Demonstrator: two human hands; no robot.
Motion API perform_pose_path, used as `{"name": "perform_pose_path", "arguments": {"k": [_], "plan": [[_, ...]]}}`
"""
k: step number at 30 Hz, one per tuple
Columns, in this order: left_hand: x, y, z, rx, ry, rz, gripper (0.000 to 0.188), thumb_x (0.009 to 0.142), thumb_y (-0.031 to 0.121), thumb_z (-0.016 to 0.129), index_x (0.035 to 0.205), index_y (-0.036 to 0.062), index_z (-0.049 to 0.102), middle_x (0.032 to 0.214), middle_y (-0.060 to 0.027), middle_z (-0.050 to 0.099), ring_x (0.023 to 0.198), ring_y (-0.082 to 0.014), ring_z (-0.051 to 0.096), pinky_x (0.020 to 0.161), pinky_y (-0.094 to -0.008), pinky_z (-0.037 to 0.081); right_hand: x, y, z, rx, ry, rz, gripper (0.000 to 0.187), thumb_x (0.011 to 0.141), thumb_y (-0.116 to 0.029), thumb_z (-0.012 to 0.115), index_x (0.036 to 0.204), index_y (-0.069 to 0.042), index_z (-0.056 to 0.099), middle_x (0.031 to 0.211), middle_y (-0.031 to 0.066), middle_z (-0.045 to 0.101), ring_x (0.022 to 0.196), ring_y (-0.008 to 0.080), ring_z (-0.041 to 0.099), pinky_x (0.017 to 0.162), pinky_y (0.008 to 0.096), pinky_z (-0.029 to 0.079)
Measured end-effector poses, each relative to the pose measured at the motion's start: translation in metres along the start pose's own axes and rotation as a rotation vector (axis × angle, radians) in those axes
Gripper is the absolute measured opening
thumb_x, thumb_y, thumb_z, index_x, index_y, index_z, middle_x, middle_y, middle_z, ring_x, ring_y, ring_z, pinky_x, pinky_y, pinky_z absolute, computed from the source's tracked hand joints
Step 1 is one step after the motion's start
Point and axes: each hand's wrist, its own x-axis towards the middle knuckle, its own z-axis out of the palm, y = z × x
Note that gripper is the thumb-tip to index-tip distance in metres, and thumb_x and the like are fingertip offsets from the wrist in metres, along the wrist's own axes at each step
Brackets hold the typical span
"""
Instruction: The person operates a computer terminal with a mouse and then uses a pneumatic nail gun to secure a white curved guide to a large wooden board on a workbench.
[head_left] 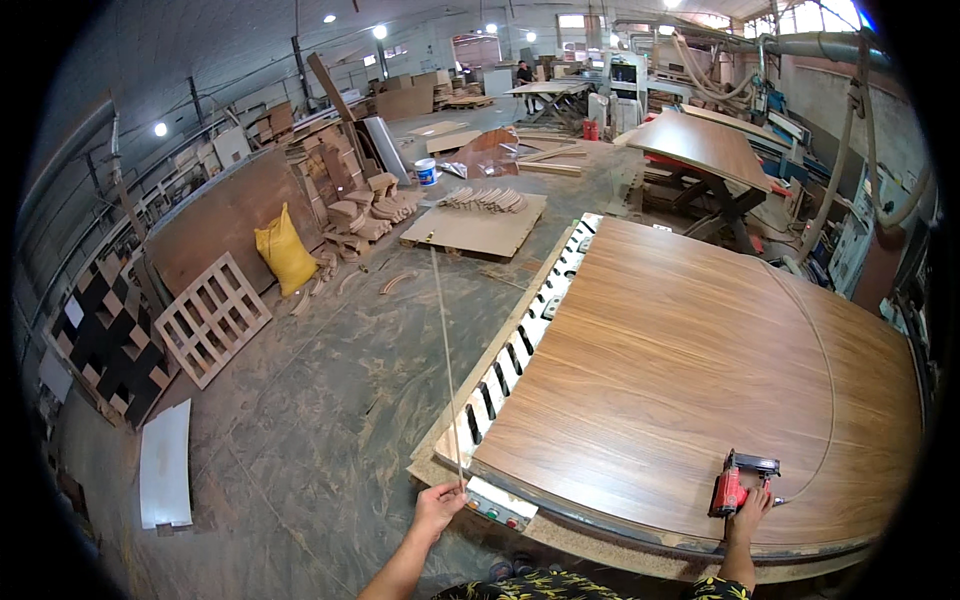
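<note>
My left hand [436, 510] is closed on the lower end of a long thin strip [446, 345], beside the near left corner of a wood-grain board [640, 360]. The strip rises away from me, over the floor; what it is made of I cannot tell. At the near right part of the board, my right hand [748, 512] is wrapped round a red and black air nail gun [735, 485]. A thin pale air hose [833, 400] runs from the gun across the board in a curve.
Under the board's left edge is a black-and-white striped border [510, 360]; a button panel [495, 503] sits at the near corner. Beyond lie a low panel stack [480, 225] with curved pieces, a yellow sack [286, 250], a slatted frame [213, 318] and another board on a lift table [700, 150].
</note>
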Motion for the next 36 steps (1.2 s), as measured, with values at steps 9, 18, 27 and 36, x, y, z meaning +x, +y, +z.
{"name": "perform_pose_path", "arguments": {"k": [9,18,27,36], "plan": [[0.020,-0.001,0.054,-0.004,0.008,-0.052,0.045,0.083,0.006,0.082,0.125,-0.0037,0.066,0.095,0.0010,0.067,0.081,-0.0074,0.065,0.073,-0.0216,0.051,0.008,-0.025,-0.023,0.098,-0.012,-0.005,0.044,0.070,-0.013,0.069,0.110,-0.003,0.054,0.114,0.0179,0.055,0.124,0.0378,0.046,0.123,0.0556,0.015],[-0.012,-0.046,0.105,0.109,-0.215,-0.165,0.043,0.085,0.009,0.081,0.124,-0.0044,0.068,0.093,0.0014,0.069,0.080,-0.0058,0.064,0.070,-0.0206,0.051,0.010,-0.026,-0.022,0.127,-0.014,0.027,0.045,0.067,-0.007,0.067,0.110,-0.003,0.056,0.113,0.0147,0.056,0.125,0.0340,0.047,0.123,0.0546,0.016],[-0.041,-0.060,0.160,0.630,-0.288,-0.161,0.046,0.076,0.032,0.083,0.114,0.0056,0.076,0.089,-0.0022,0.075,0.079,-0.0119,0.069,0.074,-0.0268,0.054,0.012,-0.029,-0.025,0.192,-0.005,0.003,0.049,0.063,-0.006,0.072,0.109,-0.005,0.058,0.111,0.0137,0.056,0.122,0.0336,0.048,0.123,0.0543,0.014],[-0.018,-0.041,0.206,0.081,-0.074,-0.461,0.024,0.087,0.017,0.075,0.104,0.0027,0.065,0.085,-0.0064,0.073,0.074,-0.0137,0.069,0.061,-0.0274,0.054,0.016,-0.028,-0.026,0.162,-0.038,-0.028,0.049,0.064,-0.015,0.076,0.109,-0.007,0.060,0.110,0.0129,0.057,0.120,0.0332,0.048,0.118,0.0558,0.018]]}}
